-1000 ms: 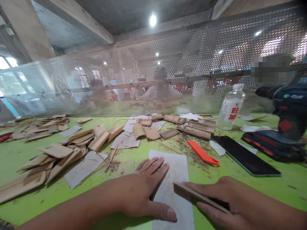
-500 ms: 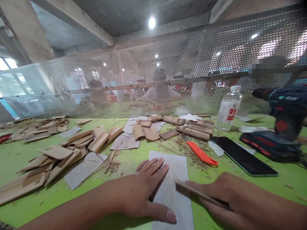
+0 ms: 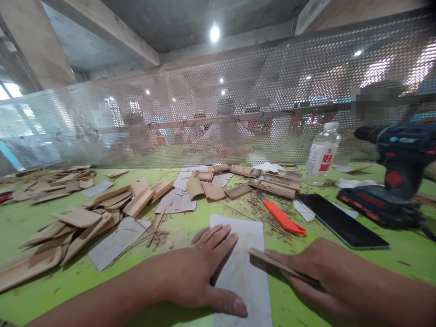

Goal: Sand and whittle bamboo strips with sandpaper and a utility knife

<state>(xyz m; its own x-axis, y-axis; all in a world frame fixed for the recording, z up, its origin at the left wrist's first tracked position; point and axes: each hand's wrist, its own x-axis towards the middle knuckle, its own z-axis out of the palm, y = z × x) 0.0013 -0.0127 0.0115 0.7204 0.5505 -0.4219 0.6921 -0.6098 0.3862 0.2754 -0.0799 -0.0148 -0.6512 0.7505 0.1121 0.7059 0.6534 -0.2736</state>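
Note:
My left hand [image 3: 207, 268] lies flat with fingers spread on the left part of a whitish paper sheet [image 3: 250, 272], which rests on the green table [image 3: 190, 227]. Between the thumb and fingers of my right hand [image 3: 316, 272] is a thin, flat piece of bamboo [image 3: 269, 261], seen nearly edge-on. Its far end hangs over or touches the right side of the sheet; I cannot tell which. Part of the piece is hidden by my fingers. Just beyond the sheet lies a utility knife with an orange handle [image 3: 284, 218], amid brown shavings.
Bamboo pieces [image 3: 78, 218] are heaped at the left, and more [image 3: 272, 185] lie at the back. To the right are a phone [image 3: 344, 221], a plastic bottle [image 3: 323, 156] and a cordless drill [image 3: 391, 181]. A perforated metal screen [image 3: 190, 113] closes off the table's far side.
The view has shifted slightly, so things on the right sit a little further left. My left hand stays flat on the paper, and my right hand still grips the bamboo piece.

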